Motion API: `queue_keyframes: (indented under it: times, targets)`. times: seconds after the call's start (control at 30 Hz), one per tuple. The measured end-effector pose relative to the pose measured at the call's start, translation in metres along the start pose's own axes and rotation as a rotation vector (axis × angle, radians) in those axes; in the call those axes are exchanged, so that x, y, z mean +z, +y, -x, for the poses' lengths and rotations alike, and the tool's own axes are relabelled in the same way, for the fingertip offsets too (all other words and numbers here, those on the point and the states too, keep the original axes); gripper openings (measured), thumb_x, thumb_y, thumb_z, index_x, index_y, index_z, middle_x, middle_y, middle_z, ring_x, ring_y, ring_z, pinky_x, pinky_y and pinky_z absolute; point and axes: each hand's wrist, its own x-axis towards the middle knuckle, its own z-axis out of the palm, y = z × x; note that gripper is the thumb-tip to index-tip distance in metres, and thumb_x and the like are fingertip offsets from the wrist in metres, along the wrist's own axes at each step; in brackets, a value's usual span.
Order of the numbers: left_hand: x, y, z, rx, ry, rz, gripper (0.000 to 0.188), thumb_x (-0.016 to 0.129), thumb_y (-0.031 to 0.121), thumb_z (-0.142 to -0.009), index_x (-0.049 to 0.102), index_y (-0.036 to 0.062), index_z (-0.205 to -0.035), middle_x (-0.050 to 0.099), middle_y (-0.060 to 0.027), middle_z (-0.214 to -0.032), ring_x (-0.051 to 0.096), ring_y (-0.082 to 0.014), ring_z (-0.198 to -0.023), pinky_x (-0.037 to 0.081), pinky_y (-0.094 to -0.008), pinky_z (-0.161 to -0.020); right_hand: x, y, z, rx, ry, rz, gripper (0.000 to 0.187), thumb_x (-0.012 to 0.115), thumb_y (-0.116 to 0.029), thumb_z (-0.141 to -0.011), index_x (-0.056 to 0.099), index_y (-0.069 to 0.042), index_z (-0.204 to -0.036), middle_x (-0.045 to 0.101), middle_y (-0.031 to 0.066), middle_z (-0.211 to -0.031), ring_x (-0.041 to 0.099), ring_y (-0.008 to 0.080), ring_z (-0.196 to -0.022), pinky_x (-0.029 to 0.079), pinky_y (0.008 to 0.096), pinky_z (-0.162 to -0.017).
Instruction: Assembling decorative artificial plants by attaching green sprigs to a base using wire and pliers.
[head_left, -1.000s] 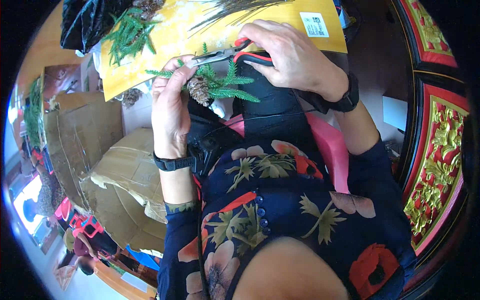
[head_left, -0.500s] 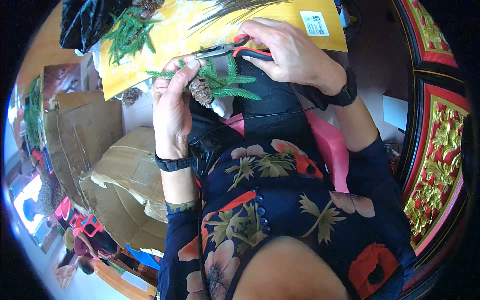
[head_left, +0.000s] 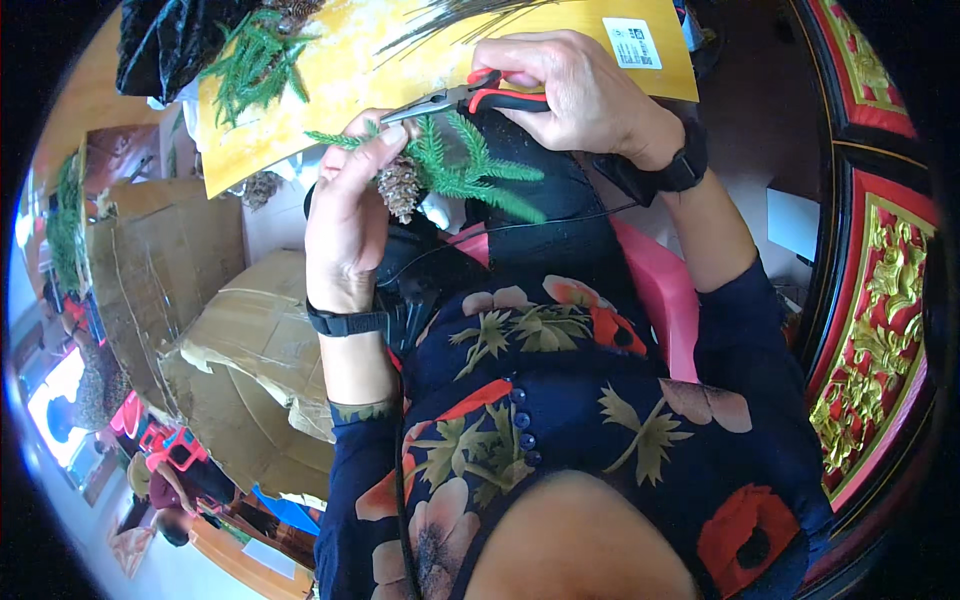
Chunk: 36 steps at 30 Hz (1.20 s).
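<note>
My left hand (head_left: 352,195) pinches a green artificial pine sprig (head_left: 455,172) near its stem. A brown pine cone (head_left: 399,188) hangs from the sprig beside my fingers. In my right hand (head_left: 590,95) is a pair of long-nose pliers (head_left: 440,103) with red and black handles. The pliers' tips reach the sprig just above my left thumb and look nearly closed. Whatever lies between the tips is too small to make out. Both hands are held over my lap, at the near edge of the yellow board.
Thin dark wires (head_left: 455,22) lie on the yellow board (head_left: 350,50), with more green sprigs (head_left: 258,70) at its left. A black plastic bag (head_left: 175,45) sits at the far left. Cardboard (head_left: 250,340) stands left of me; a carved red-and-gold panel (head_left: 875,330) is at right. People (head_left: 175,495) are farther off.
The sprig has turned, its right-hand fronds now spreading farther right and lower. The pliers have shifted slightly left and down along with the sprig's stem. Both hands keep their holds.
</note>
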Motion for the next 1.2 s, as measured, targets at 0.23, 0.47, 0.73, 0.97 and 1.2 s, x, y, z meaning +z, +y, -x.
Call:
queue_keyframes:
  times: [0.23,0.47,0.73,0.97,1.2]
  targets:
    - [0.012,-0.008,0.000,0.210,0.143,-0.373,0.004,0.064,0.007,-0.083,0.064,0.0023,-0.084,0.063,0.0005,-0.078,0.054,-0.0055,-0.070,0.041,-0.0193,-0.067,0.002,-0.002,0.007,0.140,-0.075,0.115,0.029,0.070,-0.012,-0.073,0.060,-0.002,-0.098,0.062,0.0174,-0.081,0.059,0.0336,-0.073,0.048,0.0359,-0.066]
    - [0.010,-0.019,-0.007,0.390,0.280,-0.573,0.005,0.064,0.006,-0.083,0.064,0.0013,-0.082,0.061,0.0018,-0.073,0.051,-0.0041,-0.064,0.039,-0.0166,-0.062,0.007,-0.027,-0.001,0.524,-0.303,0.041,0.037,0.060,-0.030,-0.084,0.059,0.002,-0.105,0.062,0.0216,-0.085,0.059,0.0362,-0.080,0.047,0.0398,-0.072]
    - [0.011,-0.016,-0.006,0.311,0.298,-0.359,0.006,0.065,0.007,-0.083,0.064,0.0008,-0.082,0.060,0.0014,-0.072,0.051,-0.0041,-0.067,0.039,-0.0168,-0.063,0.012,-0.027,0.012,0.496,-0.270,0.089,0.038,0.057,-0.031,-0.087,0.058,0.002,-0.106,0.062,0.0222,-0.090,0.059,0.0373,-0.084,0.046,0.0408,-0.075]
    - [0.011,-0.014,-0.004,0.281,0.247,-0.408,0.006,0.064,0.007,-0.083,0.064,0.0022,-0.087,0.061,0.0011,-0.076,0.052,-0.0043,-0.069,0.040,-0.0172,-0.064,0.018,-0.031,0.013,0.441,-0.197,0.097,0.034,0.058,-0.027,-0.086,0.058,0.001,-0.103,0.062,0.0226,-0.089,0.059,0.0377,-0.084,0.047,0.0413,-0.074]
    - [0.013,-0.016,-0.002,0.340,0.181,-0.451,0.013,0.063,0.006,-0.083,0.062,0.0042,-0.095,0.060,0.0015,-0.076,0.050,-0.0033,-0.064,0.038,-0.0161,-0.057,0.018,-0.033,0.011,0.456,-0.157,0.071,0.028,0.060,-0.024,-0.084,0.060,0.000,-0.098,0.062,0.0218,-0.083,0.060,0.0374,-0.078,0.048,0.0403,-0.069]
